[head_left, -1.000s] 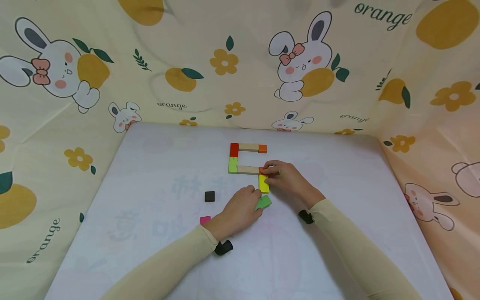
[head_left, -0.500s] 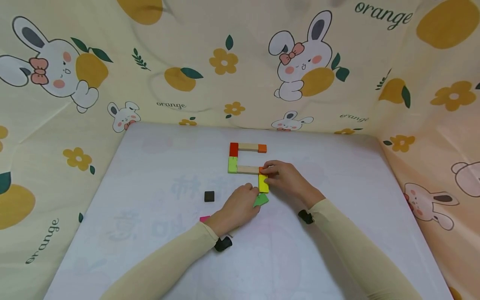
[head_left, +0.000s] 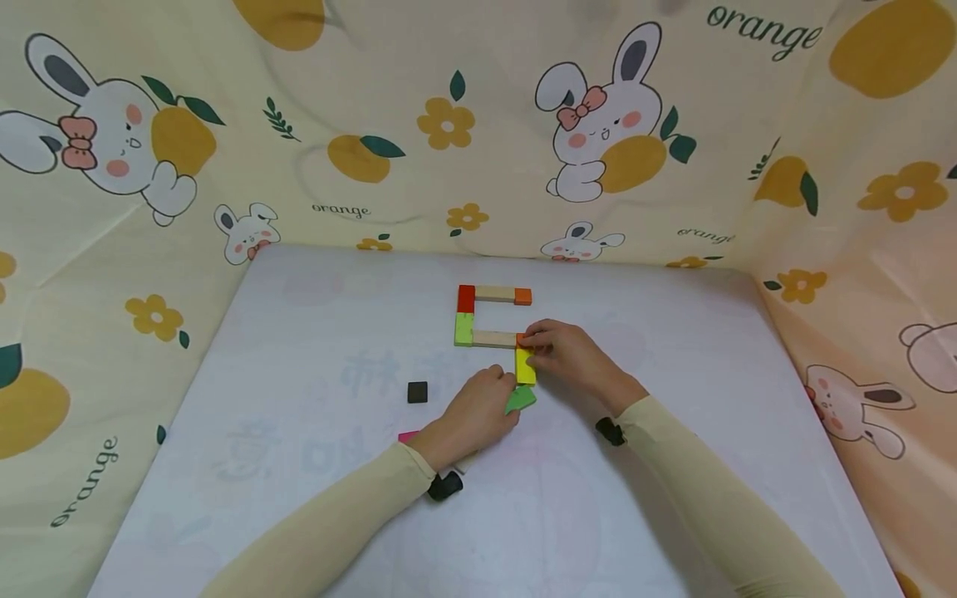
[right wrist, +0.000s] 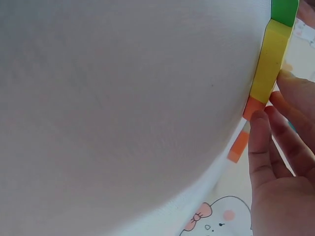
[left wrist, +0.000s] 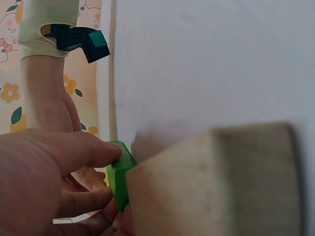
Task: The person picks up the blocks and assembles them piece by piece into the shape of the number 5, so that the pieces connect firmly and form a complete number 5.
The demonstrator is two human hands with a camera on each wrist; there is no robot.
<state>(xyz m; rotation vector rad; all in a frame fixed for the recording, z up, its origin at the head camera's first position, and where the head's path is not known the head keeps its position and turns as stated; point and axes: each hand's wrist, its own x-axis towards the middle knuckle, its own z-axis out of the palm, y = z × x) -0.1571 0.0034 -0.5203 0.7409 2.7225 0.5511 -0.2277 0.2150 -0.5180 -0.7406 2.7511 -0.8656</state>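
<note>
My left hand (head_left: 473, 418) pinches a green block (head_left: 522, 399) between thumb and fingers, close below a yellow block (head_left: 526, 367). The green block's sloped outline shows in the left wrist view, with the thumb on top. My right hand (head_left: 574, 357) rests its fingertips on the yellow block and on a small orange block (right wrist: 253, 107) at its far end. In the right wrist view the green, yellow and orange blocks stand in one row, end against end. Fingers partly cover the orange block.
Beyond lie beige bars (head_left: 495, 340), a lime green block (head_left: 464, 329), a red block (head_left: 467, 298) and another orange block (head_left: 523, 296), forming a bracket. A black block (head_left: 417, 392) and a pink block (head_left: 408, 437) lie left. A beige wooden block (left wrist: 197, 182) sits near my left wrist.
My left hand has shifted the green block slightly left and up, toward the yellow block's near end, then held still. My right hand has stayed in place.
</note>
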